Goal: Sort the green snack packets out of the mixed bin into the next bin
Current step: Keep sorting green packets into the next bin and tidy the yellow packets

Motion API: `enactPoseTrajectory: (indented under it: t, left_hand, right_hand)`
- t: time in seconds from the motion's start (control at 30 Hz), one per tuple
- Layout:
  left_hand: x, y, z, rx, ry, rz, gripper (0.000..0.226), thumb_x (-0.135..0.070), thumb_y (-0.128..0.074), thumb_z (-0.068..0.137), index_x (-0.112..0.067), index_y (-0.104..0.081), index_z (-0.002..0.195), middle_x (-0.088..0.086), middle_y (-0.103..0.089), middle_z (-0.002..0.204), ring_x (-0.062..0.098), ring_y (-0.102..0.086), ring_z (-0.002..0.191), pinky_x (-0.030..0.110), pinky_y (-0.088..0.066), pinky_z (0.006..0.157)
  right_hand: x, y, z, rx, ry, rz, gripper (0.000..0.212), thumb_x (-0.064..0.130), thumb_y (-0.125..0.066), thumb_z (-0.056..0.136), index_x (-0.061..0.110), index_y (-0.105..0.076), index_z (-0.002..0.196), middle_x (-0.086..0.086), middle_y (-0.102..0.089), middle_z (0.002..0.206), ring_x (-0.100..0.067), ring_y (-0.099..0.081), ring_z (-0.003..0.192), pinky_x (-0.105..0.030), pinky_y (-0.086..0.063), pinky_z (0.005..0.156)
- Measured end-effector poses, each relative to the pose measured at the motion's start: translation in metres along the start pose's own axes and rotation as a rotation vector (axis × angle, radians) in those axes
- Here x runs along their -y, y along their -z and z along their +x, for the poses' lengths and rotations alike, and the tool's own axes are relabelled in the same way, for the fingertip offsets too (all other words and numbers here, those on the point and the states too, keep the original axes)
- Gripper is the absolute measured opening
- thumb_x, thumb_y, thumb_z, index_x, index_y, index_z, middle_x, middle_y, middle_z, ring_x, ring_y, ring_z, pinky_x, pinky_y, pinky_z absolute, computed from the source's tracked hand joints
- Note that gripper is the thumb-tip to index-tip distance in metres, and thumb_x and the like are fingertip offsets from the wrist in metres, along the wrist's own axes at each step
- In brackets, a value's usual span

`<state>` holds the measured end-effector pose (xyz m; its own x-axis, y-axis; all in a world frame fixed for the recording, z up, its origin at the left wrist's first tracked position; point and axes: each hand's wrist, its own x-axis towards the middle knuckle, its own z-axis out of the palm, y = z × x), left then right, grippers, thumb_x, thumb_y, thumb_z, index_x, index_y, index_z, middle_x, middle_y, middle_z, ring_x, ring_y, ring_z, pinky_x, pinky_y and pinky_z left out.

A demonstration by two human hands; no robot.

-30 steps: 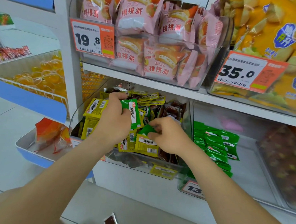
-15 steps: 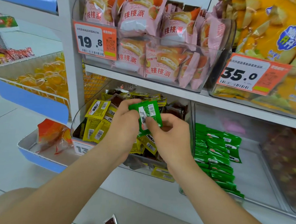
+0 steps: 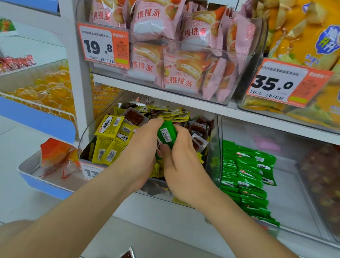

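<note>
Both hands meet over the clear mixed bin [image 3: 84,137], which holds yellow packets [image 3: 109,124] and brown packets [image 3: 197,128]. A green snack packet [image 3: 166,134], barcode side up, is pinched between my left hand [image 3: 143,147] and my right hand [image 3: 180,162]. More green seems to lie under it, against my right thumb. The neighbouring clear bin [image 3: 290,191] on the right holds a stacked row of several green packets [image 3: 244,177] along its left side.
A shelf above carries pink pastry packs [image 3: 168,51] and yellow bags [image 3: 313,37], with price tags 19.8 and 35.0. A white tray [image 3: 27,168] with an orange bag sits lower left. A brown packet [image 3: 129,255] lies on the ledge below.
My hands have come together over the mixed bin. The green packet from my left hand is now gripped by both hands and has shifted a little to the right.
</note>
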<state>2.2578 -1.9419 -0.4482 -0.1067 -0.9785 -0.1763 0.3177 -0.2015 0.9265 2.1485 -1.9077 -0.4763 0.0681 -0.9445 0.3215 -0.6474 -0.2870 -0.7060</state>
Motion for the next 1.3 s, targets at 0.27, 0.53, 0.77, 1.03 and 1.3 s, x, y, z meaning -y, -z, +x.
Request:
enactPoseTrajectory:
  t: [0.27, 0.53, 0.77, 1.03, 1.3]
  left_hand:
    - [0.006, -0.006, -0.014, 0.105, -0.469, 0.715, 0.025, -0.039, -0.04, 0.109, -0.033, -0.064, 0.116, -0.01, -0.067, 0.098, 0.003, -0.061, 0.093, 0.024, -0.05, 0.078]
    - [0.04, -0.051, -0.017, 0.191, -0.896, 1.036, 0.018, -0.02, -0.056, 0.092, -0.02, -0.055, 0.11, -0.006, -0.056, 0.101, 0.017, -0.056, 0.091, 0.042, -0.05, 0.075]
    - [0.059, -0.094, -0.021, 0.295, -0.908, 1.147, 0.019, -0.024, -0.055, 0.092, -0.025, -0.059, 0.11, -0.009, -0.057, 0.102, 0.017, -0.05, 0.1, 0.043, -0.047, 0.087]
    - [0.076, -0.131, -0.009, 0.387, -0.921, 1.369, 0.011, -0.028, -0.053, 0.097, -0.032, -0.064, 0.099, -0.016, -0.064, 0.091, 0.014, -0.051, 0.1, 0.035, -0.031, 0.087]
    - [0.086, -0.138, -0.003, 0.357, -0.94, 1.504, 0.012, -0.034, -0.05, 0.095, -0.033, -0.061, 0.091, -0.014, -0.062, 0.073, 0.009, -0.058, 0.077, 0.042, -0.037, 0.094]
  right_hand:
    - [0.003, 0.062, -0.002, -0.021, -0.154, -0.038, 0.022, 0.023, -0.051, 0.107, 0.028, -0.046, 0.128, 0.005, -0.066, 0.101, -0.006, -0.061, 0.07, -0.017, -0.042, 0.051]
    - [-0.022, 0.122, -0.036, -0.17, -0.402, -0.031, 0.008, 0.023, -0.05, 0.102, 0.017, -0.055, 0.1, 0.005, -0.061, 0.082, -0.01, -0.056, 0.068, -0.028, -0.041, 0.056]
    - [-0.118, 0.196, -0.063, -0.069, -0.514, -0.532, 0.033, 0.029, -0.048, 0.101, 0.006, -0.046, 0.125, -0.017, -0.063, 0.103, -0.034, -0.06, 0.095, -0.038, -0.047, 0.079]
    - [-0.212, 0.212, -0.07, 0.405, -0.703, -0.588, 0.063, 0.018, -0.047, 0.108, 0.005, -0.016, 0.162, -0.025, -0.041, 0.154, -0.039, -0.048, 0.134, -0.037, -0.045, 0.103]
    - [-0.232, 0.195, -0.054, 0.352, -0.584, -0.589, 0.061, 0.012, -0.05, 0.104, 0.016, -0.022, 0.158, -0.019, -0.032, 0.148, -0.042, -0.049, 0.131, -0.048, -0.042, 0.111]
